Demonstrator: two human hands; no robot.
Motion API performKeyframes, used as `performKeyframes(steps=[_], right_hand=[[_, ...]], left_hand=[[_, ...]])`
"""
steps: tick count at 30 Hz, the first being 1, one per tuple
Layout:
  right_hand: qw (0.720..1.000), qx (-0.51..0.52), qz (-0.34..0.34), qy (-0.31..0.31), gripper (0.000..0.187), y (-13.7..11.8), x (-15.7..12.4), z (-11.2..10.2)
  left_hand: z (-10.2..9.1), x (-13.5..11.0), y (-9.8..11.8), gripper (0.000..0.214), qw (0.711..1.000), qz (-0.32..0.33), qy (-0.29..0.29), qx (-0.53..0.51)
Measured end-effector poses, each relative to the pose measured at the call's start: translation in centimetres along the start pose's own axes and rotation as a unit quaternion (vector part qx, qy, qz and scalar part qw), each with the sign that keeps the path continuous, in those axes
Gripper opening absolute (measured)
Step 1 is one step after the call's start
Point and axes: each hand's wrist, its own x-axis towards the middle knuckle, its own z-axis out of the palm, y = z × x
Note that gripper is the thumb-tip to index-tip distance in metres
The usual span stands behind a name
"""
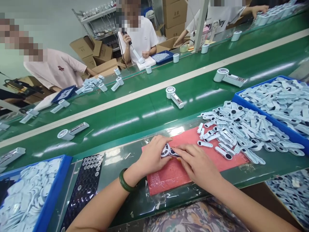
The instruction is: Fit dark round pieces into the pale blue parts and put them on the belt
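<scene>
Over the red mat [166, 183], my left hand [154, 154] curls round the round head of a small pale-blue handheld fan [165, 150]. A green bangle circles my left wrist. My right hand [199, 164] closes on the handle end of the same fan, its fingers pressing on a dark part there. Most of the handle is hidden by my fingers. To the right of my hands lies a heap of pale-blue, long, flat cover pieces [241, 129], some with a black oval spot. One loose cover piece [205, 144] rests on the mat near my right hand.
Blue trays of covers stand right [267, 120] and left [51, 193]. A black sheet with round stickers [83, 183] lies left. Beyond is a green conveyor belt [135, 119] carrying fans [177, 100]. Co-workers sit across it; one holds a power screwdriver [126, 37]. A box [287, 193] stands lower right.
</scene>
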Motion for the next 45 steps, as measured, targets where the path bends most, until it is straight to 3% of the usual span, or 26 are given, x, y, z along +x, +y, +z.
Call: performKeyframes(steps=[12,17,22,26,30,33,35,37,39,42,45], right_hand=[[0.996,-0.065,-0.056,-0.007,0.039,0.6,-0.3,0.5],[0.998,-0.021,-0.051,0.008,0.035,1.2,-0.5,0.1],[0.985,-0.094,0.043,0.137,0.030,3.7,-2.2,-3.1],[0.956,-0.254,0.090,0.116,0.025,5.1,-3.5,-4.7],[0.938,-0.306,0.114,0.114,0.030,4.6,-3.2,-4.4],[0.941,-0.290,0.104,0.143,0.036,4.0,-2.5,-3.8],[0.952,-0.260,0.070,0.145,0.037,3.9,-2.3,-3.4],[0.961,-0.237,0.037,0.134,0.034,4.1,-2.4,-2.9],[0.962,-0.240,0.022,0.124,0.030,4.7,-2.9,-2.4],[0.956,-0.270,0.018,0.114,0.033,5.5,-3.7,-1.7],[0.962,-0.250,-0.021,0.106,0.038,5.5,-4.0,-1.0]], left_hand=[[0.0,0.3,-0.6,0.060,1.000,-0.004,-0.008,0.005],[-0.1,0.2,-0.2,0.058,0.999,-0.011,-0.028,0.021],[-1.6,0.6,0.0,0.022,0.987,0.026,-0.093,0.128],[-5.0,4.8,-2.6,0.016,0.967,0.074,-0.082,0.231],[-8.0,11.7,-7.6,0.016,0.926,0.038,-0.040,0.373],[-8.4,15.5,-11.2,0.024,0.910,-0.009,-0.010,0.414],[-8.0,16.2,-13.1,0.033,0.907,-0.040,-0.013,0.419],[-8.0,15.5,-14.7,0.049,0.905,-0.071,-0.024,0.418],[-9.2,13.3,-16.3,0.063,0.899,-0.114,-0.024,0.422],[-13.9,7.9,-18.9,0.066,0.865,-0.236,-0.009,0.443],[-20.0,1.1,-21.8,0.066,0.791,-0.404,0.004,0.459]])
